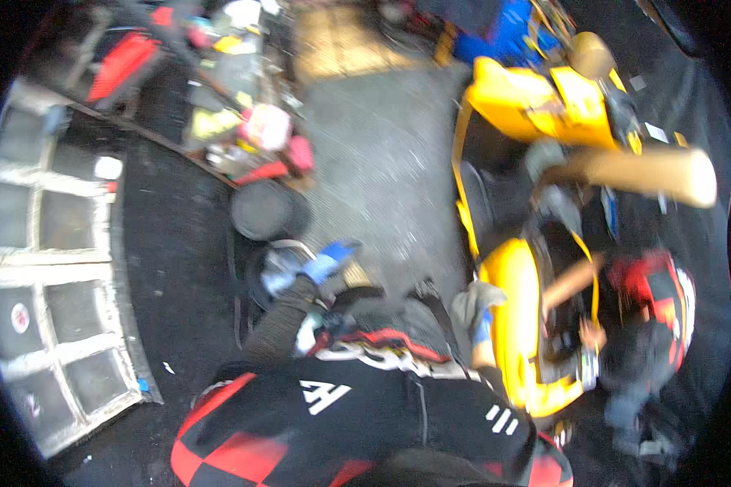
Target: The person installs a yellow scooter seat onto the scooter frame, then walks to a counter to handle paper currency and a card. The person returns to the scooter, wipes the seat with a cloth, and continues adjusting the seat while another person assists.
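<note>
My left hand [326, 261], in a blue glove, reaches over a dark bucket [256, 280] with pale, bluish contents. Its fingers look stretched out, though motion blurs them, and I see nothing held. On the other side, my right hand [484, 329] shows blue at the glove and is partly hidden by a crumpled grey cloth [473, 305] that it appears to grip. That cloth is against the edge of a large yellow shell [513, 284] with a dark inside. Whether the cloth presses on the shell I cannot tell.
A co-worker [654, 304] in red and black bends at the shell's right side, both hands near it. A thick tan cylinder [646, 174] juts across it. A black round lid or bucket [262, 209] stands left, below a cluttered bench [248, 134]. White-framed panes [65, 264] lie far left.
</note>
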Motion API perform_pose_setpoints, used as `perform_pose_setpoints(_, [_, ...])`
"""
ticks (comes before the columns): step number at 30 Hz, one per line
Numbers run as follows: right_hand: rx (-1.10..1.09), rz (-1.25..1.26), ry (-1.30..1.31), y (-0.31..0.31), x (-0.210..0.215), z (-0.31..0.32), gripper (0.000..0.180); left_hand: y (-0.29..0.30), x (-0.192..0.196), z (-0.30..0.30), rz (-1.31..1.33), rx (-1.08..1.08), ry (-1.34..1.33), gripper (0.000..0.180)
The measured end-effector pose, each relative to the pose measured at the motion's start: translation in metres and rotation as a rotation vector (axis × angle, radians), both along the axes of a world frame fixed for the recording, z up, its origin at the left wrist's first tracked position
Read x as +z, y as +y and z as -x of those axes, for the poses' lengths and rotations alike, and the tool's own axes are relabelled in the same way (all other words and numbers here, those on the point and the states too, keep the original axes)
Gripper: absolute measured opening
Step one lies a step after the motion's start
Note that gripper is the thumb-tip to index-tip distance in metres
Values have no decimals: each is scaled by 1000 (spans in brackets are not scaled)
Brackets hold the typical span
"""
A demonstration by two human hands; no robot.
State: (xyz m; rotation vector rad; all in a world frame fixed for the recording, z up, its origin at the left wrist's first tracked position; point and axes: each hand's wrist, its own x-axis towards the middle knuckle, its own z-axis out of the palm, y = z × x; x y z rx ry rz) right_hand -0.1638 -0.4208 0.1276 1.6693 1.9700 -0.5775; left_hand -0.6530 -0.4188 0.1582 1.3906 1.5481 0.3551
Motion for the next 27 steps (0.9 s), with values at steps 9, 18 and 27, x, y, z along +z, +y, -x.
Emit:
perform_pose_setpoints(9, [32, 514, 1099, 245, 161, 323, 65, 96, 90, 47, 217, 300, -861, 59])
perform_pose_setpoints(18, [888, 261, 952, 456, 276, 502, 97, 310, 178, 143, -312, 990, -1168, 34])
perform_pose_setpoints(27, [1162, 76, 1553, 644, 447, 728, 78, 386, 374, 237, -1126, 1315, -138, 37])
